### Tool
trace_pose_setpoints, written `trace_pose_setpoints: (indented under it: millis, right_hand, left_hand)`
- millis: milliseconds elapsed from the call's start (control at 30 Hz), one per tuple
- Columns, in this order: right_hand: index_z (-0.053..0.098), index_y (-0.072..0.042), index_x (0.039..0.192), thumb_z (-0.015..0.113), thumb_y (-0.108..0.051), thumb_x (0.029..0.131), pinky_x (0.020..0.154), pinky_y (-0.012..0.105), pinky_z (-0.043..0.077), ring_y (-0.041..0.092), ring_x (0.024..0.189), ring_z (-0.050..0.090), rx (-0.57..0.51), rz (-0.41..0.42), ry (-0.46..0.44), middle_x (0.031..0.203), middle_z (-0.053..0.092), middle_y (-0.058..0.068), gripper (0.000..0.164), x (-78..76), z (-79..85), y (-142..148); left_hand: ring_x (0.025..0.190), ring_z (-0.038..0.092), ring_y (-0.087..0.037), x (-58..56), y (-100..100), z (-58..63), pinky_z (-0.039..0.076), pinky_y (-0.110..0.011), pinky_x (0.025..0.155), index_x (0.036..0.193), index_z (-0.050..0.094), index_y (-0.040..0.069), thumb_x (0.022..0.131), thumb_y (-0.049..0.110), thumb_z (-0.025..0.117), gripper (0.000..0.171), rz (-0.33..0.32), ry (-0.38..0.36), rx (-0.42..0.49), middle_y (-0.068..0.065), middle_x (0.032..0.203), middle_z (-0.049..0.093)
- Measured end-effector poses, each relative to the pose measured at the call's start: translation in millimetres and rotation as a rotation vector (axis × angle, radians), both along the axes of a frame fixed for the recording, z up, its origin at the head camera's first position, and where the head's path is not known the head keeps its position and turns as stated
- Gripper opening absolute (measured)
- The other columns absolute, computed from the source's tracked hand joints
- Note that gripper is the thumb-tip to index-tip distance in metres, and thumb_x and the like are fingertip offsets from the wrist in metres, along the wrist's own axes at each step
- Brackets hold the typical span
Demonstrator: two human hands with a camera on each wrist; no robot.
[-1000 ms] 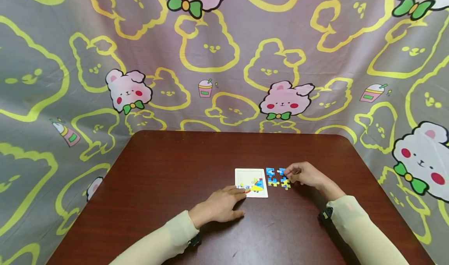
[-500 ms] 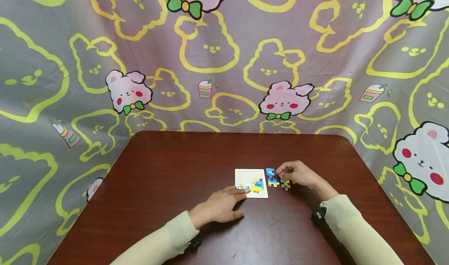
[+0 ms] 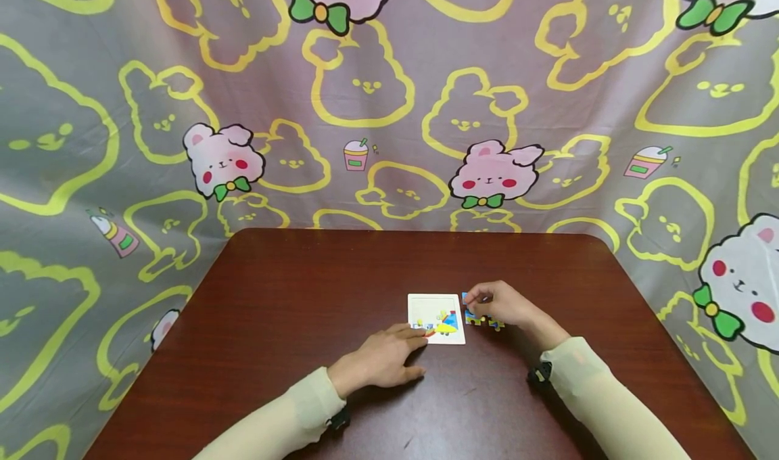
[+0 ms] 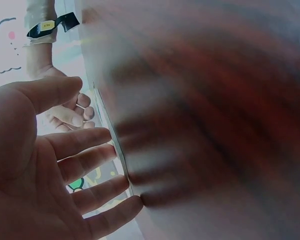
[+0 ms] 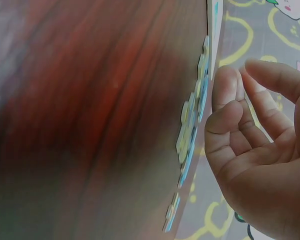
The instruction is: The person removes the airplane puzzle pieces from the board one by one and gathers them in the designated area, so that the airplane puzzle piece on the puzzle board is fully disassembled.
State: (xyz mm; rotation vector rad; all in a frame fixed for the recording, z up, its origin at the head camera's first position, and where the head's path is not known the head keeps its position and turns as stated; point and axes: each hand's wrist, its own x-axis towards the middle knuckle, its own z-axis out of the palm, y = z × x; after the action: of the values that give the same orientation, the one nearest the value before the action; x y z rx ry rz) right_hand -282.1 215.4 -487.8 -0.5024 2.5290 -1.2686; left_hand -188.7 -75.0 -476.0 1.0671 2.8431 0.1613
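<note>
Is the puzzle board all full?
Not full: the puzzle board has a pale bare stretch beside its colourful picture, and loose jigsaw pieces lie alongside.

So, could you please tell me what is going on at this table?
A person is busy with a small jigsaw puzzle. The left hand rests its fingers on the lower left corner of the white board. The right hand is just over the loose puzzle pieces on the table, right beside the board; no piece can be made out in its fingers. The board shows colours at lower right and looks pale toward the top.
</note>
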Motion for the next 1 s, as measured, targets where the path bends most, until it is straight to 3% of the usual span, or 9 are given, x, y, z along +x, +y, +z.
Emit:
trace_pose_setpoints:
  millis: [467,1000]
  right_hand:
    - [0.074,-0.007,0.101,0.069,-0.007,0.086,0.055,0.026,0.047,0.012,0.068,0.06,0.019,0.057,0.031,0.096,0.076,0.007,0.016,1.8,-0.5,-19]
    - [0.075,-0.007,0.101,0.07,-0.005,0.089,0.065,0.03,0.053,0.014,0.08,0.065,0.055,0.088,0.045,0.099,0.076,0.008,0.013,-1.5,2.4,-32]
  left_hand:
    - [0.141,0.047,-0.024,-0.2,1,0.7,0.048,-0.04,0.108,0.143,0.056,0.019,0.093,0.048,0.063,0.058,-0.001,0.0,-0.002,0.004,0.151,0.052]
    - [0.141,0.047,-0.025,-0.9,1,2.1,0.047,-0.042,0.108,0.141,0.058,0.017,0.094,0.048,0.062,0.056,0.0,-0.016,0.002,0.002,0.151,0.052]
